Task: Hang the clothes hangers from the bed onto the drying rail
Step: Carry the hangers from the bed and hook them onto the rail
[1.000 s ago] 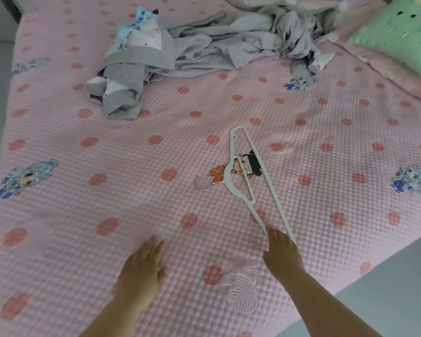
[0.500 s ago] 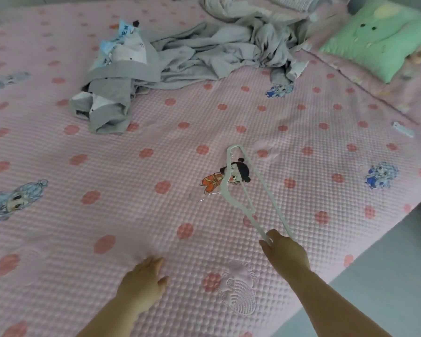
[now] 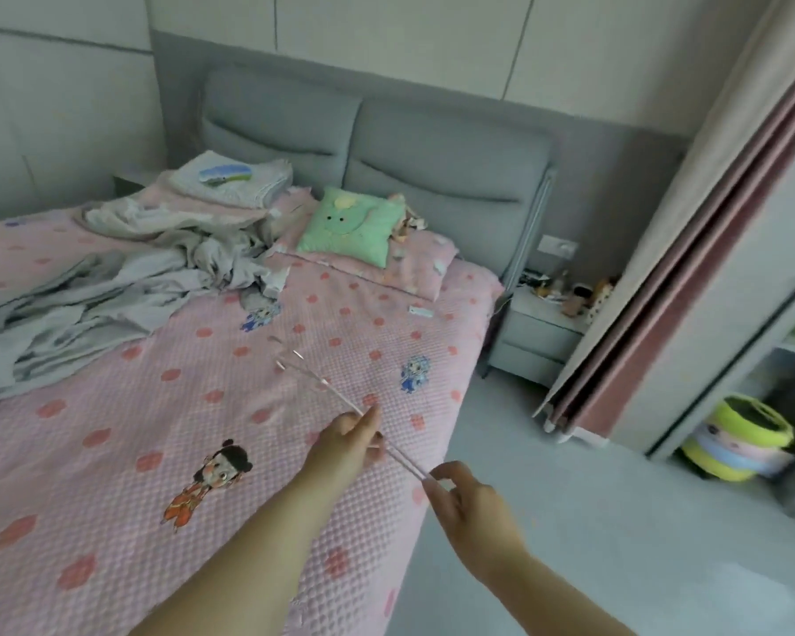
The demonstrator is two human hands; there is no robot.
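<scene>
A thin white clothes hanger [image 3: 322, 385] is lifted off the pink bed [image 3: 111, 429] and seen almost edge-on, its hook end pointing away toward the bed's middle. My right hand [image 3: 467, 500] pinches its near end. My left hand [image 3: 347, 445] grips it a little further along, fingers closed around the bar. Both hands hover over the bed's right edge. No drying rail shows in view.
Crumpled grey bedding [image 3: 125, 268] lies at the bed's back left, with a green pillow [image 3: 352, 224] by the grey headboard [image 3: 386, 144]. A nightstand [image 3: 540, 332] stands beside the bed. A pink curtain [image 3: 689, 250] and stacked coloured baskets [image 3: 737, 440] are to the right on grey floor.
The hanger has come up off the bed in my right hand, and my left hand has left the bedspread and taken hold of it too. My view has swung up and right.
</scene>
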